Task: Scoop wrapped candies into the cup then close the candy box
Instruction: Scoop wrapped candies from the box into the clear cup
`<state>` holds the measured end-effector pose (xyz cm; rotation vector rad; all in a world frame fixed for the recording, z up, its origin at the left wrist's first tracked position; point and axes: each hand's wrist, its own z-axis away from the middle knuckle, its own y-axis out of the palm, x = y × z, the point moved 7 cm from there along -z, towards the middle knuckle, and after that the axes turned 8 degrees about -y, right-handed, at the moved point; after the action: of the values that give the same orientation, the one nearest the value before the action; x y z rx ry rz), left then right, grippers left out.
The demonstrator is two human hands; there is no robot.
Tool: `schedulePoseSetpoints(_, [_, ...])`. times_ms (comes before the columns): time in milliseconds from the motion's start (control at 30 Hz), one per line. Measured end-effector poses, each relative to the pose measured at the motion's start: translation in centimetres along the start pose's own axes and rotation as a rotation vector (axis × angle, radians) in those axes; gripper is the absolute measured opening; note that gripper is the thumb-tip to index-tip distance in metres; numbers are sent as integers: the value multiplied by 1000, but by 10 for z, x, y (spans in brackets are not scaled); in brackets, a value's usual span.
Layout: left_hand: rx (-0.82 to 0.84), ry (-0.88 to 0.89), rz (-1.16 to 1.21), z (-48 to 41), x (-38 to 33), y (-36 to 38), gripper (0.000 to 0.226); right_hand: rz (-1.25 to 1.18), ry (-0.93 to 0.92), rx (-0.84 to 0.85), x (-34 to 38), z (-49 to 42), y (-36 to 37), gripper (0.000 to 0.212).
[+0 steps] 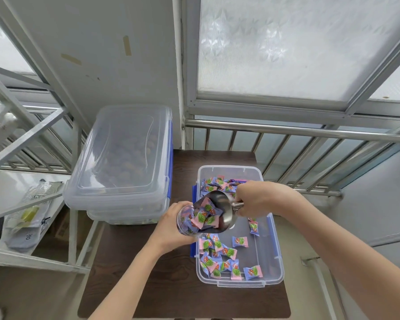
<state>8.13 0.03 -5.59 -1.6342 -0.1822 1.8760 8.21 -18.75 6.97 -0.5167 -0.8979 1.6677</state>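
Right hand (258, 199) tipping metal scoop (219, 211) of pink-and-blue wrapped candies (206, 218)

Both forearms are bare from the lower frame edge up to the wrists, with no sleeve cuff showing on either. The left hand (171, 227) and the right hand (259, 199) wear no gloves; no rings, watch or bracelet show.

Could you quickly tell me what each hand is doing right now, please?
Left hand: closed around the clear cup.
Right hand: closed on the metal scoop handle, tipping candies into the cup.
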Motion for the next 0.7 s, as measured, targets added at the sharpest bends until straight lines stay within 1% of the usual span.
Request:
schedulePoseSetpoints(100, [-12,-13,29,1,2,-1,76,66,10,-32,-2,10,-12,10])
schedulePoseSetpoints(167, [-7,-23,48,2,4,-1,77,73,10,-47,-6,13,-13,10])
schedulePoseSetpoints(400, [4,-46,105,1,7,-2,78,65,25,-97,-20,23,-6,15])
schedulePoseSetpoints(600, [3,-49,133,4,8,-4,75,-55,-11,-124,-24,27,2,32])
schedulePoseSetpoints(700, [2,-62,135,4,10,-3,77,-67,-29,-125,-19,22,7,29])
